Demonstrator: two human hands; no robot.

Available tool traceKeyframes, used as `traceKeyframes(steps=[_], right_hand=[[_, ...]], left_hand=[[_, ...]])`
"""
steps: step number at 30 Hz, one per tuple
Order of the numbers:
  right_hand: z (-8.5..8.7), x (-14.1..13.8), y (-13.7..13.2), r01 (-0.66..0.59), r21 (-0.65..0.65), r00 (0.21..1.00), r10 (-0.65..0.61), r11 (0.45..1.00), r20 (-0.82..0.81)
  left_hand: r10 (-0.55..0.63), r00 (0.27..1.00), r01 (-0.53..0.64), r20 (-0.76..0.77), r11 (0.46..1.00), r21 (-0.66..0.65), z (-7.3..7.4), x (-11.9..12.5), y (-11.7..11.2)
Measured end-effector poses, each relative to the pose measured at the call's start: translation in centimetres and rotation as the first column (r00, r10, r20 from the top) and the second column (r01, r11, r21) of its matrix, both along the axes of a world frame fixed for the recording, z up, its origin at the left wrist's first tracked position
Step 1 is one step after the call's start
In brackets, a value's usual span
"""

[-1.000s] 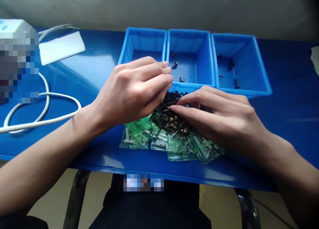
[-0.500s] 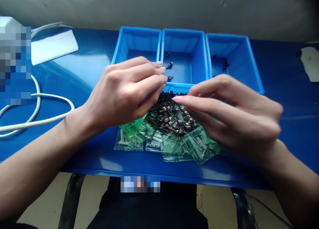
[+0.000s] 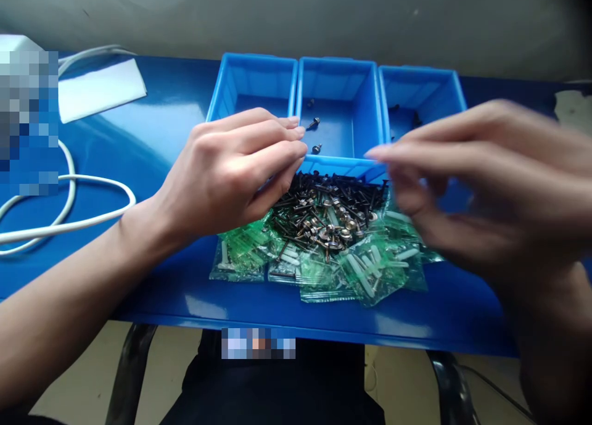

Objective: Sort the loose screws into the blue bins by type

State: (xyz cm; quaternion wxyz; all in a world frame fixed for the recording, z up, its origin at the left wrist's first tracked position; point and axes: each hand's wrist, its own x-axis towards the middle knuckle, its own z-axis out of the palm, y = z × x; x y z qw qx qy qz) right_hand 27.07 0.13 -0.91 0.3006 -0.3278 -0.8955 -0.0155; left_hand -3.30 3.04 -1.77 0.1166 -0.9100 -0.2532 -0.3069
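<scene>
A heap of small dark screws (image 3: 324, 212) lies on green plastic packets (image 3: 356, 271) near the table's front edge. My left hand (image 3: 231, 172) rests at the heap's left edge, its fingers curled together over the screws; what they hold is hidden. My right hand (image 3: 490, 184) hovers above the right side of the heap, raised and smeared by motion, with fingers stretched leftward. Three blue bins stand behind the heap: the left bin (image 3: 250, 86), the middle bin (image 3: 337, 160) with two or three screws in it, and the right bin (image 3: 420, 86), partly hidden by my right hand.
A white cable (image 3: 69, 221) loops across the blue table (image 3: 152, 141) at left, beside a white sheet (image 3: 97, 92) and a blurred device at the far left. A pale scrap (image 3: 571, 107) lies at the far right. A chair frame shows below the table edge.
My right hand lifted off the screw heap and swung up and to the right, uncovering the heap's right side. My left hand stayed in place.
</scene>
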Motion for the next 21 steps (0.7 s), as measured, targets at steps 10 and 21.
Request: traceKeyframes(steps=[10,21], right_hand=[[-0.9,-2.9,0.3,-0.227,0.090,0.962,0.208,0.970,0.178],[0.2,-2.8,-0.2,-0.126,-0.157,0.964,0.084,0.979,-0.251]], left_hand=[[0.003,1.000,-0.003,0.000,1.000,0.005,0.1,0.1,0.0],[-0.023,1.000,0.022,0.016,0.999,0.025,-0.2,0.1,0.1]])
